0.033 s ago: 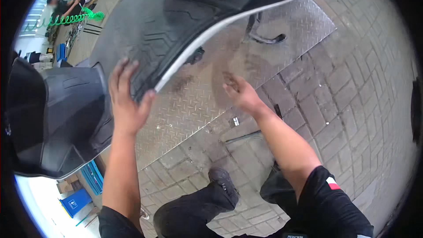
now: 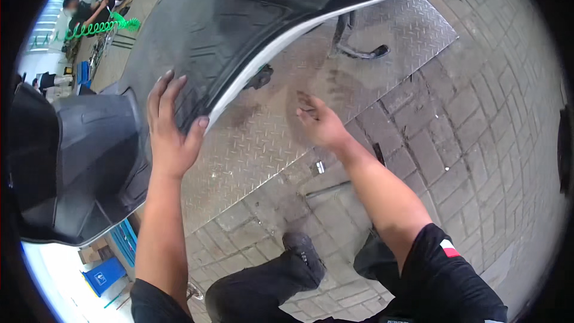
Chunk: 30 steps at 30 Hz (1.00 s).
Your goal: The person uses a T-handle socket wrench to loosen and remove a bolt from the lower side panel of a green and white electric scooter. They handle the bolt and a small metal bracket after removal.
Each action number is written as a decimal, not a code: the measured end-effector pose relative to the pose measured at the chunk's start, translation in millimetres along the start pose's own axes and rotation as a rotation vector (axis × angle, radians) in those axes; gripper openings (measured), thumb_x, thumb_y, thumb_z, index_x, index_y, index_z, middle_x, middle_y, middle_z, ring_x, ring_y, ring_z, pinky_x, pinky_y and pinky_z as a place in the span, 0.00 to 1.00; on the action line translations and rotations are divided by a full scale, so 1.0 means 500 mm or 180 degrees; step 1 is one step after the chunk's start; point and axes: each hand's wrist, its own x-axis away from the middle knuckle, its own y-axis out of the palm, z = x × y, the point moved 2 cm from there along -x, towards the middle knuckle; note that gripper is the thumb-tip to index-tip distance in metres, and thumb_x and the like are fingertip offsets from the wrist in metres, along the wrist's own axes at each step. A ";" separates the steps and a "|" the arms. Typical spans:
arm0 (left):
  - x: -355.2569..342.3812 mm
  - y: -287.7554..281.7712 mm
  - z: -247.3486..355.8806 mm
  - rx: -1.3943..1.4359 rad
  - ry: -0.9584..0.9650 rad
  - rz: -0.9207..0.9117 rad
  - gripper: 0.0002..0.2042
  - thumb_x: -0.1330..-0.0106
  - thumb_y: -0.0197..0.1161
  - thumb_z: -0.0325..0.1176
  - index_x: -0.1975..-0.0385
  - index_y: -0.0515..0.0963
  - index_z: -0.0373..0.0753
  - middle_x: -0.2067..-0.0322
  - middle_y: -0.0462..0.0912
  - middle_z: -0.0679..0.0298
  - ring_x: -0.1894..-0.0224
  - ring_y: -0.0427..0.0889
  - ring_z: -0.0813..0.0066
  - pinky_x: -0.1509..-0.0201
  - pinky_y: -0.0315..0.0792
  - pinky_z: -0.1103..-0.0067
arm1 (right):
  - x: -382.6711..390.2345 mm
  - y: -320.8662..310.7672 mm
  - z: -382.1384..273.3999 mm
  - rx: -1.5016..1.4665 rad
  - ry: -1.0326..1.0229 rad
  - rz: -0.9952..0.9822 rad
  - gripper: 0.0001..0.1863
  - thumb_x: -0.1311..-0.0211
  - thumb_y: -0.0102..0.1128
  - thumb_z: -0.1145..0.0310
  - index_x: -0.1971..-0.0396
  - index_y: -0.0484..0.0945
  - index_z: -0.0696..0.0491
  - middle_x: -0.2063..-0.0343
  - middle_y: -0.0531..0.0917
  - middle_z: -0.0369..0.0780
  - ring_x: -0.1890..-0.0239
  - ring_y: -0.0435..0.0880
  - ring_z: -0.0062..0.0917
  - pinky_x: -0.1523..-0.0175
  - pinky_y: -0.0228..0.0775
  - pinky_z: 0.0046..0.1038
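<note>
nothing moved; left hand on scooter footboard

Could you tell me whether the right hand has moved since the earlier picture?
No. The right hand hovers over the same spot of the checker plate, at the same remove from the scooter's kickstand.

Scooter footboard, at 11 o'clock: matt black plastic, ribbed tread, dusty, edged by a glossy white trim strip. Left hand lies flat on this ribbed surface. Scooter seat, at 9 o'clock: matt black, smooth, vinyl-like. Metal plate, centre: dull grey diamond-pattern steel, stained and scuffed. Pavement, at 3 o'clock: rough grey stone blocks. Trousers, at 6 o'clock: matt black cloth.
</note>
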 end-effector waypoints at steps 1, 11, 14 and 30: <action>0.003 0.045 -0.013 -0.0090 -0.0041 -0.0160 0.35 0.50 0.67 0.48 0.40 0.67 0.44 0.37 0.62 0.52 0.34 0.59 0.48 0.30 0.51 0.58 | -0.028 0.024 0.032 -0.0001 -0.0112 -0.0079 0.29 0.35 0.58 0.60 0.37 0.64 0.54 0.45 0.74 0.52 0.44 0.75 0.42 0.41 0.67 0.34; 0.007 0.108 -0.012 -0.1171 0.0435 -0.0382 0.50 0.46 0.46 0.74 0.34 0.53 0.35 0.32 0.55 0.48 0.29 0.52 0.49 0.30 0.36 0.48 | -0.185 0.138 0.032 0.0143 -0.1164 -0.0289 0.20 0.38 0.56 0.66 0.47 0.72 0.55 0.56 0.79 0.55 0.52 0.78 0.49 0.48 0.70 0.40; 0.010 0.098 -0.019 -0.1108 0.0403 -0.0445 0.49 0.45 0.47 0.72 0.35 0.54 0.35 0.32 0.55 0.48 0.30 0.53 0.48 0.30 0.38 0.48 | -0.188 0.138 0.015 0.0236 -0.0958 -0.0327 0.12 0.40 0.56 0.68 0.58 0.75 0.57 0.66 0.81 0.55 0.59 0.79 0.51 0.54 0.71 0.42; -0.010 0.101 -0.009 -0.0426 0.0694 -0.0381 0.44 0.41 0.58 0.59 0.35 0.53 0.29 0.35 0.56 0.41 0.32 0.55 0.45 0.29 0.47 0.58 | -0.175 0.187 0.044 -0.1738 -0.0561 -0.0705 0.12 0.32 0.52 0.66 0.55 0.75 0.56 0.77 0.78 0.40 0.73 0.76 0.23 0.64 0.71 0.30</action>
